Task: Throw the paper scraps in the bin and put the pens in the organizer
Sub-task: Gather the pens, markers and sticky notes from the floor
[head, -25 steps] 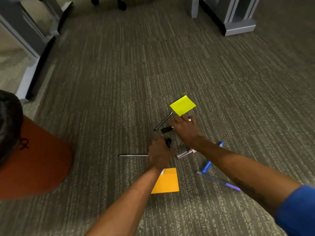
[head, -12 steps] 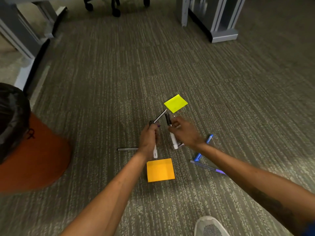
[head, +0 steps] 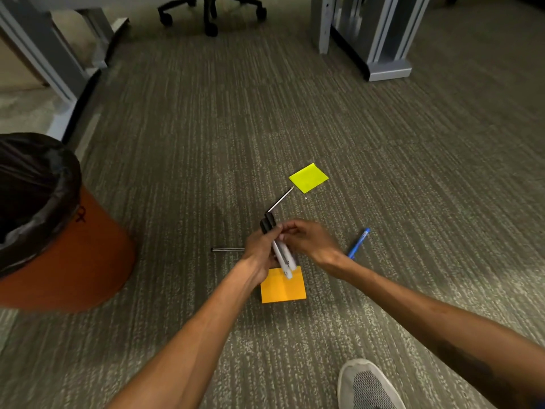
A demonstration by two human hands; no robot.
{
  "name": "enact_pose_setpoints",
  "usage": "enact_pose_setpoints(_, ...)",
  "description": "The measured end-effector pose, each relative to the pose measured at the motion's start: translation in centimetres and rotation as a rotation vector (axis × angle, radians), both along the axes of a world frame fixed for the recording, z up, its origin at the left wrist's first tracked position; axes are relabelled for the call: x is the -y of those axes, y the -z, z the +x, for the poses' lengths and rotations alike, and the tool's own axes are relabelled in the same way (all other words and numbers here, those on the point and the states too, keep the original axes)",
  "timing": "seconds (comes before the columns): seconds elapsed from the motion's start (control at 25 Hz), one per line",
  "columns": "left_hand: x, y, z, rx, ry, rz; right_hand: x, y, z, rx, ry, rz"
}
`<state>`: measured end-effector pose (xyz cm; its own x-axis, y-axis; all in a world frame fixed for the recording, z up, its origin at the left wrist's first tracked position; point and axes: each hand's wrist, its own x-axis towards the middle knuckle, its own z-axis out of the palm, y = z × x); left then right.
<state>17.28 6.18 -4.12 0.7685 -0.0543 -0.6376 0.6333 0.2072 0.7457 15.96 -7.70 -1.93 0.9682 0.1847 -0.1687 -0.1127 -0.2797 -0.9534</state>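
The left hand (head: 259,249) is curled round two markers (head: 281,255), and the right hand (head: 312,240) pinches the same pair just below the black caps. The markers' long axis runs from the caps, away from the person, down to the white ends over the orange sticky note (head: 283,286).

Three pens lie loose on the carpet:
- **Dark pen** (head: 227,249): just left of the left hand, lying crosswise.
- **Blue pen** (head: 358,242): just right of the right wrist, slanting away.
- **Thin pen** (head: 280,199): just beyond the caps, pointing at the yellow sticky note (head: 308,177).

If the left hand takes the bundle, the right seems best placed for the blue pen. The bin (head: 73,261) stands well off to the left. No organizer is in view.
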Motion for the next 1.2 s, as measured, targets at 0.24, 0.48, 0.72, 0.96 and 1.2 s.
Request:
enact_pose_setpoints(0.24, -3.9, 0.7, 2.9, 0.102, 0.007, 0.133, -1.9, 2.1, 4.6, 0.184, 0.065, -0.296)
enact_pose_setpoints(0.48, -7.6, 1.8, 3.4, 0.291, 0.274, 0.627, -1.4, 5.4, 10.3, 0.273, -0.064, -0.71)
enact_pose_setpoints(0.72, -9.1, 2.5, 3.4, 0.447, 0.669, 0.953, -2.0, 7.2, 14.3, 0.18, 0.121, -0.679)
enact_pose_setpoints(0.96, -6.8, 3.6, 3.3, 0.525, 0.845, 1.174, -2.6, 7.7, 14.9, 0.124, 0.044, -0.9)
enact_pose_setpoints(1.2, -6.3, 3.1, 2.3, 0.52, 0.737, 1.276, -1.1, 5.8, 11.9, 0.094, 0.028, -0.813)
